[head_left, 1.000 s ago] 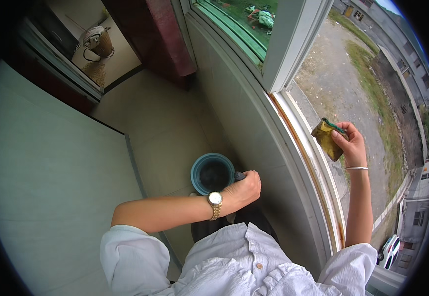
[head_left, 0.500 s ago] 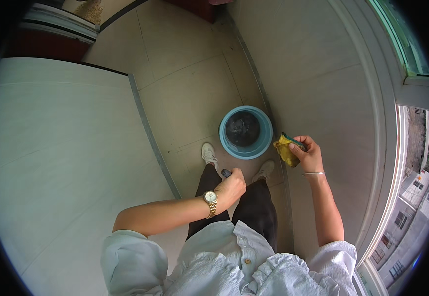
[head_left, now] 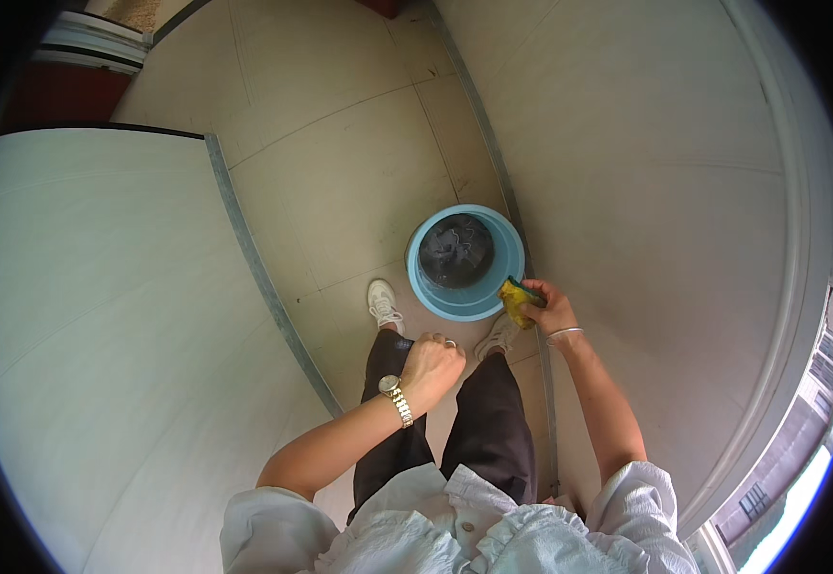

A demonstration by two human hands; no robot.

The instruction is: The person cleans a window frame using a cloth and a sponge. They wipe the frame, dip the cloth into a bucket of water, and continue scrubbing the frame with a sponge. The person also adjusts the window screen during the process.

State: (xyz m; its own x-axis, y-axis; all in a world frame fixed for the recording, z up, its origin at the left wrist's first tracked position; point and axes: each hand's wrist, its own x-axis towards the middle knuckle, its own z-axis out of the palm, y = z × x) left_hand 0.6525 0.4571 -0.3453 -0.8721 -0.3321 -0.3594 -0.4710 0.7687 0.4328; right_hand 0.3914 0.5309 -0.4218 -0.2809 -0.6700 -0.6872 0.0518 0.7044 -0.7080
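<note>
1. Yellow-and-green sponge (head_left: 515,308): in the head view it sits just past the centre toward 3 to 4 o'clock, pinched in the right hand (head_left: 552,308). Thumb and fingers are closed on its right part, leaving the rest bare.
2. It overlaps the 4 o'clock rim of a light-blue bucket (head_left: 461,303); whether the two touch, I cannot tell.
3. Dark water (head_left: 456,251) with pale reflections lies inside the bucket, which stands on the beige tiled floor (head_left: 330,210).
4. The left hand (head_left: 433,368), at the bucket's 6 to 7 o'clock, is curled into a fist around a dark handle-like piece (head_left: 395,343); only an end shows, at the fist's 10 o'clock.
5. A gold-coloured watch (head_left: 389,385) circles the left wrist; a thin silver bangle (head_left: 565,333) the right.
6. White shoes stand near the bucket, the left shoe (head_left: 384,302) at 8 o'clock, the right shoe (head_left: 495,340) at 5.
7. A pale wall (head_left: 646,220) rises beyond the bucket's 3 o'clock.
</note>
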